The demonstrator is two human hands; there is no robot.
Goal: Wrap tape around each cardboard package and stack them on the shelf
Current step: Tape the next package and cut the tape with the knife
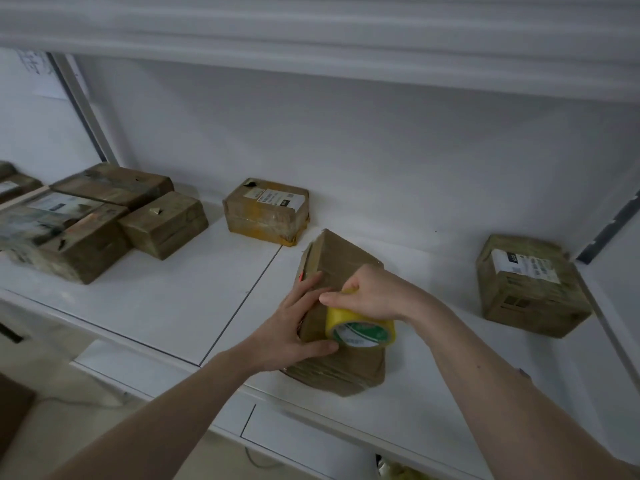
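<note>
Your left hand (292,323) lies w/ straight fingers against the left side of the cardboard package (341,271), thumb hooked under toward its near face, so part of that side is hidden behind your palm. Your right hand (369,294) is clamped on the yellow tape roll (360,329), fingers curled over its top; the roll sits against the package's near face, and its core carries green print too blurred to read. The package stands tilted up on the white shelf (156,299), its lower end resting near the front edge; a small red mark shows on its left edge, unreadable. Behind it, against the back wall, sits a box w/ a white label (266,211) and yellowish tape; the label text is too small to make out, a dark torn patch at its corner. Far right, another labelled box (530,285) stands apart; its label print is also illegible. On the left a cluster of taped boxes (90,220) sits touching each other, the leftmost ones cut off by the frame edge, labels smeared. Top of frame is a blurred upper shelf edge (311,36). A drawer front (311,441) shows below the shelf; something yellowish beneath it is too dim to identify.
</note>
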